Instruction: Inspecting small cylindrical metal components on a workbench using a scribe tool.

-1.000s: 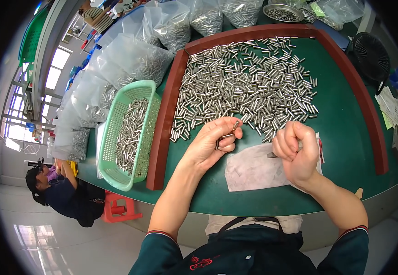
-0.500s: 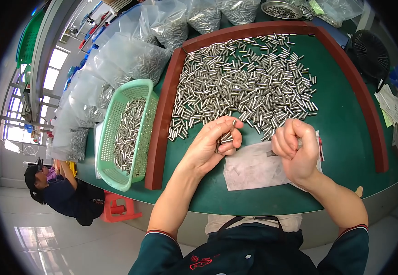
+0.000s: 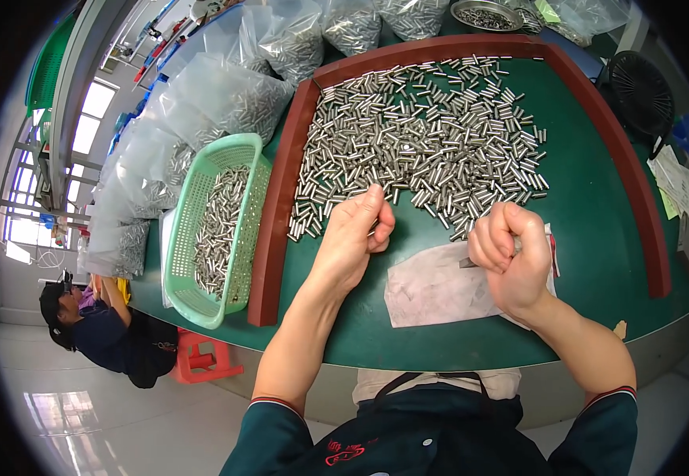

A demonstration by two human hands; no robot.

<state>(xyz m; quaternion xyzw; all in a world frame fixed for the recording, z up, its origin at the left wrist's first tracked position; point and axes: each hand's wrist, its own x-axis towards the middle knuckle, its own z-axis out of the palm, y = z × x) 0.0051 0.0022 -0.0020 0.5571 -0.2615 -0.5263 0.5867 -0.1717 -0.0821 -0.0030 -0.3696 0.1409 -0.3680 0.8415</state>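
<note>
A large heap of small silver metal tubes (image 3: 424, 143) lies on a green table top (image 3: 598, 214) framed by a dark red wooden rim (image 3: 275, 238). My left hand (image 3: 356, 234) hovers at the heap's near edge, fingers curled around a few tubes. My right hand (image 3: 507, 258) is closed in a fist above a crumpled clear plastic sheet (image 3: 436, 285), with a small dark tool tip poking out at its left side. The two hands are a short gap apart.
A light green plastic basket (image 3: 214, 230) holding more tubes stands left of the rim. Clear bags (image 3: 218, 99) of tubes pile up behind it. A black fan (image 3: 638, 91) and papers (image 3: 677, 182) sit at the right. A seated person (image 3: 99, 325) works at lower left beside a red stool (image 3: 202, 357).
My left hand has drawn slightly back from the heap and closed its fingers more. My right hand has stayed over the plastic sheet.
</note>
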